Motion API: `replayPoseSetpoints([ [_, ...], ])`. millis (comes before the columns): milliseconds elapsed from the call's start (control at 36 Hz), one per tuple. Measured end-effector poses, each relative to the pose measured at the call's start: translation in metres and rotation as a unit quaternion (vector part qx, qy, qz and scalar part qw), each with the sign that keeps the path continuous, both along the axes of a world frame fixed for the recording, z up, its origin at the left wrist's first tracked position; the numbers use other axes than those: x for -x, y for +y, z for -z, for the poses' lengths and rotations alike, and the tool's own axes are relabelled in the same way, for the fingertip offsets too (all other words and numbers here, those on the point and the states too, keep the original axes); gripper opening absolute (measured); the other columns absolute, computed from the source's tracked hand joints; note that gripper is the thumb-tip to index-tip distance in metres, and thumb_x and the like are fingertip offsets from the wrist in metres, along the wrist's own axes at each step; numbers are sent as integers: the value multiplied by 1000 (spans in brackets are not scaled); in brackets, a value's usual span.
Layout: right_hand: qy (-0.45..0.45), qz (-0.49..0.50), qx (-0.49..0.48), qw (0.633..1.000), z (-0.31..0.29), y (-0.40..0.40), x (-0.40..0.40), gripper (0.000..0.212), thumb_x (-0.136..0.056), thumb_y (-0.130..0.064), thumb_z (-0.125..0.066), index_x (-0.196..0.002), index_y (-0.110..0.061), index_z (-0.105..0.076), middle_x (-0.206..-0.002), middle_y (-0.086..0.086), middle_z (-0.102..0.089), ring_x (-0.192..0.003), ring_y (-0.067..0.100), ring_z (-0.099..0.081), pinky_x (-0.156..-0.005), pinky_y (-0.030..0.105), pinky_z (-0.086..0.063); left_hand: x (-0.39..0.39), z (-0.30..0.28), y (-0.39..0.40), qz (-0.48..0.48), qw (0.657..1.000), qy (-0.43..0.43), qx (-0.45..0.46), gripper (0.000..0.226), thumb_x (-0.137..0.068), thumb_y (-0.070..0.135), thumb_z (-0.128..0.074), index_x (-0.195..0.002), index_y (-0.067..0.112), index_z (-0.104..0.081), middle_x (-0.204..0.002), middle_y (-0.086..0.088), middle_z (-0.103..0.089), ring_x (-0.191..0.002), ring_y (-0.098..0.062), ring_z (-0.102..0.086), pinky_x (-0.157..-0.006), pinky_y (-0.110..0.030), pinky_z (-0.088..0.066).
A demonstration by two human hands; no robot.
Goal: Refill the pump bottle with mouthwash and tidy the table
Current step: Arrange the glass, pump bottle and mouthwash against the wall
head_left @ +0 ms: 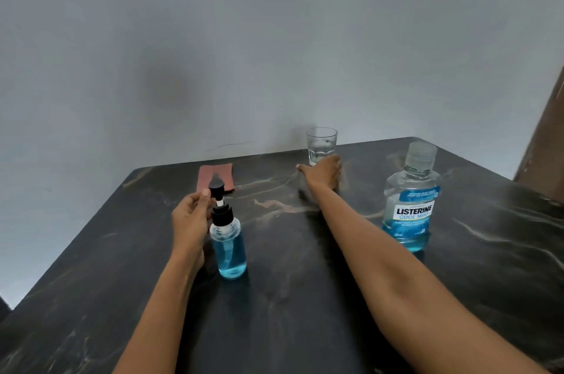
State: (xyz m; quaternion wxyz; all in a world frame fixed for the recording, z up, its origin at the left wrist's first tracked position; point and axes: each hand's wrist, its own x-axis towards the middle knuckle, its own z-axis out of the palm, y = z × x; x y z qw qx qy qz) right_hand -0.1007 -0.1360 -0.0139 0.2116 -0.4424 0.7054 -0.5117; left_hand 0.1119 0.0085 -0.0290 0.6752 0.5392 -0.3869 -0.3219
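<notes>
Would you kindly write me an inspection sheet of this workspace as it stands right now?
Surface: dark marbled table with pale veins.
Job's things: pump bottle upright, blue liquid filling most of it, pump head on; Listerine bottle upright, capped, blue liquid low.
Clutter: clear glass at the far edge; reddish cloth lying flat behind the pump bottle.
Grips: left hand beside the pump, fingertips at the nozzle; right hand reaching at the glass's base, grip blurred.
Cables: nothing seen.
Surroundings: plain grey wall; brown panel at right.
</notes>
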Motion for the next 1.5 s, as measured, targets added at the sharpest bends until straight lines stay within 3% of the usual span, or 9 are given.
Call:
replayPoseSetpoints([
  [139,-3,7,-5,1000,-1,-23,0,108,-68,-32,-83,-144,4,-17,-149,21,-30,-139,32,-29,-114,37,-28,2,2,-4,16,999,-10,32,20,-97,5,-49,-88,17,-61,-79,-3,-63,-71,-15,-58,-68,-26,-49],
  [222,-24,8,-1,1000,-2,-35,1,115,-69,-29,-83,-147,3,-5,-153,21,-22,-142,32,-24,-116,38,-25,4,5,-12,-6,1000,-1,26,24,-99,-3,-36,-112,-7,-56,-65,-3,-63,-79,-20,-53,-66,-12,-45],
  [278,-30,6,5,1000,-4,-42,1,116,-68,-27,-84,-148,0,-5,-153,20,-23,-141,33,-26,-114,41,-28,7,4,-12,5,1000,-9,20,25,-99,-2,-36,-117,-4,-53,-70,-1,-65,-83,-21,-54,-72,-15,-45],
  [389,-33,25,33,999,-6,-50,1,102,-68,-27,-84,-144,-4,-20,-145,18,-38,-133,33,-39,-106,44,-39,7,1,-7,-15,999,0,34,17,-100,-2,-36,-102,1,-52,-72,-13,-52,-73,-28,-49,-63,-16,-44],
  [528,-25,45,35,998,-9,-49,2,80,-64,-25,-86,-125,-4,-39,-128,16,-54,-118,34,-53,-90,42,-49,-2,1,1,16,999,-19,27,23,-98,11,-49,-79,17,-61,-74,0,-65,-63,-10,-63,-62,-24,-50],
  [806,149,-84,4,985,-4,-4,-24,81,-65,-43,-82,-124,-4,-44,-125,13,-55,-115,29,-56,-87,34,-47,2,-3,4,6,1000,8,9,20,-98,20,-51,-91,11,-67,-81,0,-70,-61,-2,-63,-60,-20,-47],
  [1083,209,-201,-4,957,-11,80,-32,88,-56,-49,-85,-116,-3,-40,-115,13,-60,-107,32,-59,-80,36,-47,6,-16,17,8,999,32,17,23,-99,16,-48,-81,17,-62,-77,0,-68,-55,3,-64,-47,-12,-47],
  [1250,210,-275,21,938,-12,145,-13,88,-54,-46,-85,-120,-6,-44,-116,9,-58,-105,26,-58,-88,42,-51,8,-19,22,13,1000,13,15,24,-99,17,-48,-80,17,-63,-79,0,-68,-57,2,-63,-49,-12,-48],
  [1500,166,-338,27,926,-4,204,24,74,-51,-40,-88,-108,-16,-49,-105,-4,-63,-96,12,-62,-83,29,-53,12,-23,29,22,1000,-8,-14,21,-99,16,-49,-84,13,-63,-81,-2,-67,-67,-6,-61,-56,-17,-48],
])
